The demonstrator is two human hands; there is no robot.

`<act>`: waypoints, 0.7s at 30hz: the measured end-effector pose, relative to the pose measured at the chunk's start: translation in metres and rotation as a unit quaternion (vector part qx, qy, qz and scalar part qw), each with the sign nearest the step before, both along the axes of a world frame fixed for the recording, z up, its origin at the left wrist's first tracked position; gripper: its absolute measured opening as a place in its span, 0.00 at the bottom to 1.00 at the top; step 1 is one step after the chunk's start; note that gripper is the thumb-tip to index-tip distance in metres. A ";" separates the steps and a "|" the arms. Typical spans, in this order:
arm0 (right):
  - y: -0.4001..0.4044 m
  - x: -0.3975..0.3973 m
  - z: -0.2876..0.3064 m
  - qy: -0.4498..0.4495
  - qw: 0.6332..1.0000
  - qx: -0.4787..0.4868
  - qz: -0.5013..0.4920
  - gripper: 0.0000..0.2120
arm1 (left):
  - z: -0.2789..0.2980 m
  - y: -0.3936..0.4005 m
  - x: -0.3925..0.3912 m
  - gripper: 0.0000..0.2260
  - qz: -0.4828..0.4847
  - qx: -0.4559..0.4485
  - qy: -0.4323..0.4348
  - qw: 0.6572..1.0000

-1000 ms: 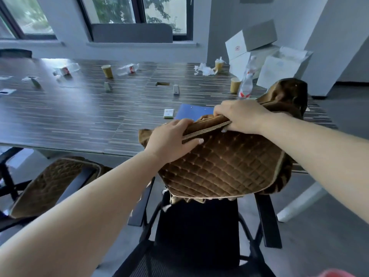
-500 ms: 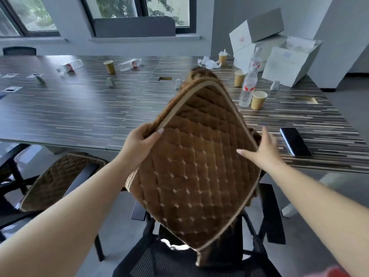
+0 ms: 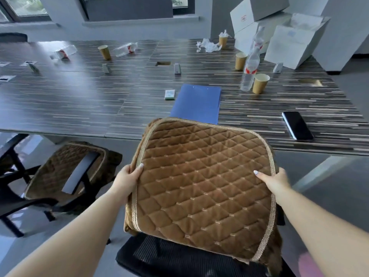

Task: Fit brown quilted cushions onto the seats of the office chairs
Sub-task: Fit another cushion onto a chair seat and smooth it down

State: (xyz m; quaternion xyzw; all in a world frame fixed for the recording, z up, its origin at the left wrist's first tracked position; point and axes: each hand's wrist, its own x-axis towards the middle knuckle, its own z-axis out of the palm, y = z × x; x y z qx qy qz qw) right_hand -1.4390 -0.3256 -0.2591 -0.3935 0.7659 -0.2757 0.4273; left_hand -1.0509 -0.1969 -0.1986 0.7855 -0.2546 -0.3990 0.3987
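A brown quilted cushion (image 3: 203,184) with a beige trim is spread flat over a black mesh office chair (image 3: 179,258) right below me, its near edge lying on the seat. My left hand (image 3: 127,176) grips the cushion's left edge, thumb on top. My right hand (image 3: 274,179) grips its right edge in the same way. To the left stands a second black chair (image 3: 18,204) with another brown quilted cushion (image 3: 58,172) on its seat, partly crossed by an armrest.
A long dark striped table (image 3: 79,100) runs across in front. On it lie a blue folder (image 3: 196,102), a black phone (image 3: 297,125), paper cups (image 3: 259,83), a water bottle (image 3: 250,70) and white boxes (image 3: 293,47). Grey floor lies between the chairs.
The cushion was bunched up above the chair, then held upright and unfolded. Now it is lowered flat over the seat, with both hands shifted to its side edges.
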 end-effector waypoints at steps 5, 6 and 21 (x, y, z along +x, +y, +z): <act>0.030 -0.018 -0.017 0.061 0.997 0.043 0.034 0.32 | -0.039 0.032 -0.010 0.22 -0.063 0.137 -0.016 0.988; 0.036 -0.022 -0.022 0.069 0.995 0.054 0.041 0.32 | -0.045 0.037 -0.014 0.22 -0.070 0.157 -0.024 0.985; 0.026 -0.022 -0.073 0.135 0.976 0.149 0.085 0.35 | -0.106 0.027 -0.021 0.23 -0.090 0.268 -0.007 0.959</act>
